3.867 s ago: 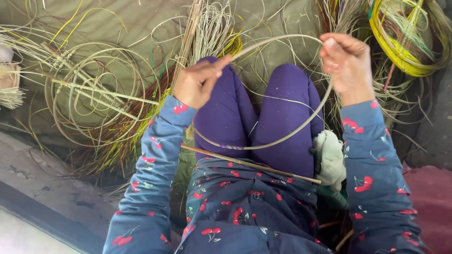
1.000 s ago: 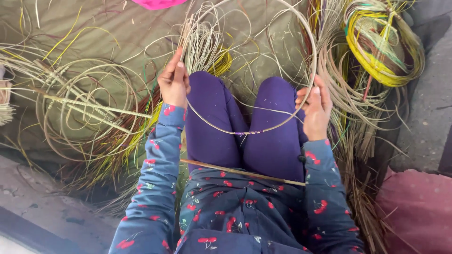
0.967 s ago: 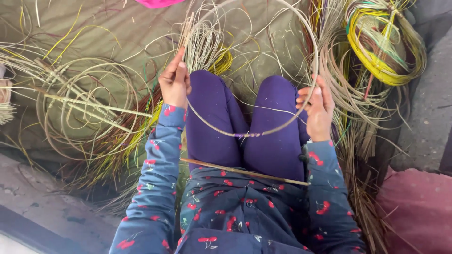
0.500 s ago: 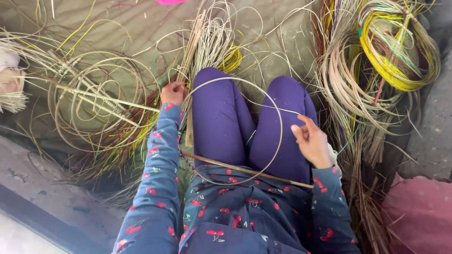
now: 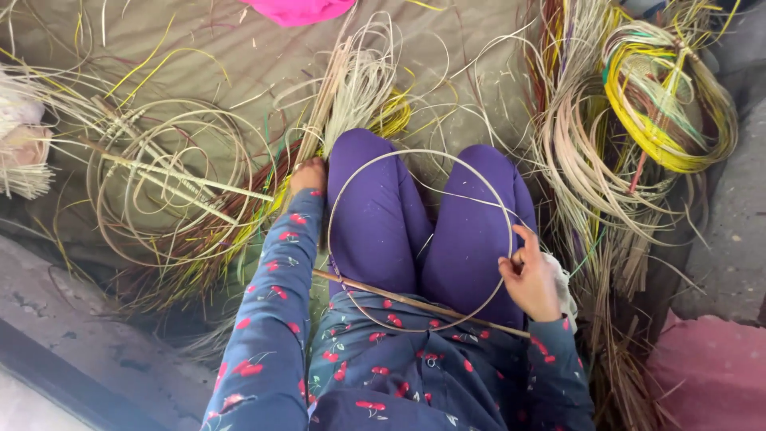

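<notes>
A thin pale cane hoop [image 5: 415,151] lies as a full ring over my purple-clad knees [image 5: 375,215]. My right hand [image 5: 531,278] pinches the hoop at its right side, fingers closed on the cane. My left hand [image 5: 309,174] is off the hoop, down beside my left knee. It touches a bundle of pale and yellow cane strips [image 5: 351,96], and its fingers are hidden among them. A straight brown stick [image 5: 423,305] lies across my lap under the hoop's lower edge.
A flat coil of cane with crossed sticks [image 5: 171,183] lies on the olive mat at the left. Thick coils of yellow and tan cane [image 5: 662,112] pile up at the right. A pink cloth [image 5: 299,9] is at the top, and a reddish cushion [image 5: 710,375] at the lower right.
The cane, first an open curve stretched between both raised hands, is now a closed ring on my lap. My left hand dropped to the strips; my right hand lowered to the ring's right side.
</notes>
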